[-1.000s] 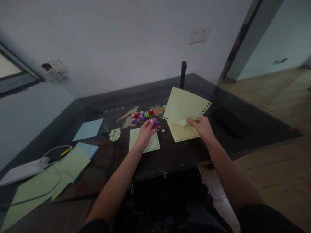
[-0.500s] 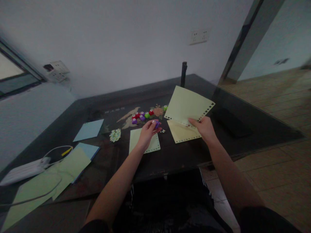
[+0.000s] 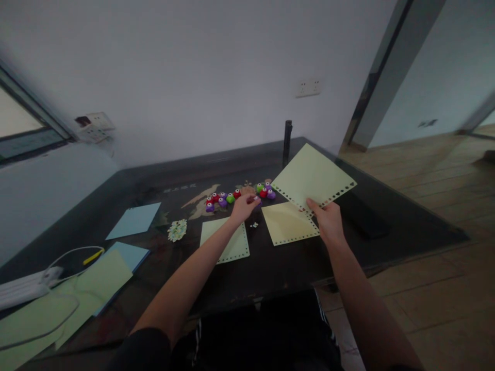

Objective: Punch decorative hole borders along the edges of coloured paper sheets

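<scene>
My left hand (image 3: pixel 243 207) is closed on a small purple craft punch (image 3: pixel 258 201), over the table behind a pale green sheet (image 3: pixel 222 237). My right hand (image 3: pixel 329 221) pinches the lower corner of another pale green sheet (image 3: pixel 314 178), raised and tilted, with small shapes cut along its two near edges. Under it lies a yellowish sheet (image 3: pixel 288 224) with a similar punched border. Red, purple and green punches stand in a left group (image 3: pixel 223 200) and a right group (image 3: pixel 264 190). Tiny paper bits (image 3: pixel 254 225) lie between the two lower sheets.
A heap of small paper cutouts (image 3: pixel 178 230) is left of the sheets. Further left are blue paper (image 3: pixel 135 220), overlapping green sheets (image 3: pixel 96 288), a white power strip (image 3: pixel 27 288) with a cord, and a yellow pen-like item (image 3: pixel 93 256). A black post (image 3: pixel 287 141) rises at the back.
My left hand has moved away from me toward the right group of punches, still holding the purple one. The sheet in my right hand has turned and shifted right. The camera view has shifted slightly.
</scene>
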`<action>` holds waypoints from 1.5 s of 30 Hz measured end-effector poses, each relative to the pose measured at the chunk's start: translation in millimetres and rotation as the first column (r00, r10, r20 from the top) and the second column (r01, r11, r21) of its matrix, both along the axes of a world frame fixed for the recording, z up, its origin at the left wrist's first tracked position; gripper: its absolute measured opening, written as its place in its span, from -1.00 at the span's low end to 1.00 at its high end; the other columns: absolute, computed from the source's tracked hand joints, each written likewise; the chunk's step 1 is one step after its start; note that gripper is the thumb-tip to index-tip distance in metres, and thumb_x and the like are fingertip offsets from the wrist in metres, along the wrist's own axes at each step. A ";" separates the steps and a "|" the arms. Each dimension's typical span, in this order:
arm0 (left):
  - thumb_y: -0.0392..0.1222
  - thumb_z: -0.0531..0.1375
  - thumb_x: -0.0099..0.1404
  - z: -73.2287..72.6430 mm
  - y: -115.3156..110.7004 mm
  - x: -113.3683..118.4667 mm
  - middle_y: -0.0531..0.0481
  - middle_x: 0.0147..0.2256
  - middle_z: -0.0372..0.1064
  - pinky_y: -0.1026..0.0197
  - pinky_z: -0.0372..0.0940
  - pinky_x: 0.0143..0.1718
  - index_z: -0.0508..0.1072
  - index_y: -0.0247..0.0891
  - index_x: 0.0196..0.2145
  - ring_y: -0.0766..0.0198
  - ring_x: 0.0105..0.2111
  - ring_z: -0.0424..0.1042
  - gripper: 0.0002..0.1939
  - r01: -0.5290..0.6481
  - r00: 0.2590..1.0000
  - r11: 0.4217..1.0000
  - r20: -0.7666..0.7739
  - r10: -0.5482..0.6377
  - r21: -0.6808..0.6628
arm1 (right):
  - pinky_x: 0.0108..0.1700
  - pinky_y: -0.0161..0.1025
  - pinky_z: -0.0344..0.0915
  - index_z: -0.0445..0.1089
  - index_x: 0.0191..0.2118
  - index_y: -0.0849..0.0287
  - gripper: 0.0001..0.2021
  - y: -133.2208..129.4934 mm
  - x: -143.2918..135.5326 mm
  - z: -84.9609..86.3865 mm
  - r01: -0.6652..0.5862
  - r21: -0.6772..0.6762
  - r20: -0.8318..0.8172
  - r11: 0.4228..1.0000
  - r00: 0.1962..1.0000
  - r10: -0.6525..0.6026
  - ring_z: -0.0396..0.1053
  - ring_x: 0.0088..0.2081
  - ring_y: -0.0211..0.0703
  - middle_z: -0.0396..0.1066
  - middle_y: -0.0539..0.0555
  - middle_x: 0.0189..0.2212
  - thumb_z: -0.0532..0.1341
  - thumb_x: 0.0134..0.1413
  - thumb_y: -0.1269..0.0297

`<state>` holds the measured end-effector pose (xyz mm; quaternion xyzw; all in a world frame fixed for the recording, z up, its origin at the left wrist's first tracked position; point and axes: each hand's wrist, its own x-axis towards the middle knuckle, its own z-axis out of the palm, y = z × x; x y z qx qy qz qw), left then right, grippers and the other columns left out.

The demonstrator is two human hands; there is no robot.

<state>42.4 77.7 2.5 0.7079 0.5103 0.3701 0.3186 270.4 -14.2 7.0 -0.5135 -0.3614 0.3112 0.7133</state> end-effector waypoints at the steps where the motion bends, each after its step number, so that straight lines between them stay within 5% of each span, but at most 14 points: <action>1: -0.14 0.23 0.15 -2.2 8.8 4.2 -0.09 -0.33 0.48 0.17 0.29 -0.22 0.48 -0.31 -0.31 0.18 -0.30 0.44 -0.81 -0.020 0.997 0.999 -0.076 0.024 0.049 | -0.11 -0.01 0.39 0.48 -0.30 0.28 -0.68 -0.4 -0.6 0.7 -0.008 -0.007 -0.005 1.000 1.000 0.008 0.48 -0.20 0.07 0.53 0.21 -0.24 0.36 -0.25 0.22; 7: -0.20 0.24 0.14 -13.5 36.4 18.2 -0.09 -0.32 0.46 0.17 0.29 -0.26 0.49 -0.31 -0.30 0.18 -0.32 0.41 -0.83 0.025 0.972 0.983 -0.233 0.018 0.182 | -0.09 -0.01 0.38 0.49 -0.29 0.28 -0.69 -1.0 3.5 1.3 -0.018 -0.002 -0.002 1.000 1.000 0.018 0.47 -0.17 0.09 0.53 0.20 -0.24 0.35 -0.22 0.21; 13: -0.22 0.26 0.12 -19.6 41.1 21.8 -0.08 -0.29 0.47 0.18 0.29 -0.25 0.49 -0.30 -0.29 0.20 -0.32 0.41 -0.82 0.066 0.964 0.984 -0.267 -0.019 0.168 | -0.06 0.00 0.36 0.49 -0.28 0.28 -0.69 -0.2 7.6 -2.9 0.004 0.021 -0.020 1.000 1.000 -0.004 0.47 -0.16 0.07 0.53 0.19 -0.23 0.36 -0.22 0.23; 29: -0.21 0.23 0.14 -11.8 53.5 26.3 -0.05 -0.34 0.46 0.18 0.25 -0.21 0.50 -0.26 -0.26 0.21 -0.32 0.39 -0.82 0.057 0.920 0.985 -0.391 0.011 0.161 | -0.12 -0.04 0.38 0.49 -0.30 0.25 -0.68 -2.1 3.7 0.9 -0.043 -0.011 -0.041 0.999 0.998 0.042 0.48 -0.20 0.05 0.54 0.17 -0.25 0.36 -0.25 0.20; 36: -0.23 0.23 0.12 -8.5 52.0 30.6 -0.03 -0.39 0.44 0.16 0.25 -0.20 0.48 -0.25 -0.28 0.21 -0.34 0.39 -0.84 0.050 0.933 0.986 -0.360 0.012 0.162 | -0.15 -0.05 0.40 0.49 -0.34 0.24 -0.71 -2.6 3.5 2.0 -0.037 -0.028 -0.016 0.999 0.999 0.036 0.49 -0.21 0.07 0.54 0.17 -0.27 0.35 -0.25 0.18; 45: -0.22 0.19 0.19 -9.5 27.5 12.8 -0.14 -0.17 0.41 0.19 0.27 -0.19 0.42 -0.33 -0.13 0.26 -0.31 0.39 -0.72 0.001 0.989 0.970 -0.146 0.036 0.243 | -0.18 -0.02 0.40 0.50 -0.33 0.25 -0.68 -4.1 3.0 2.4 -0.097 -0.095 0.041 0.991 0.994 0.101 0.49 -0.24 0.09 0.54 0.18 -0.27 0.36 -0.28 0.17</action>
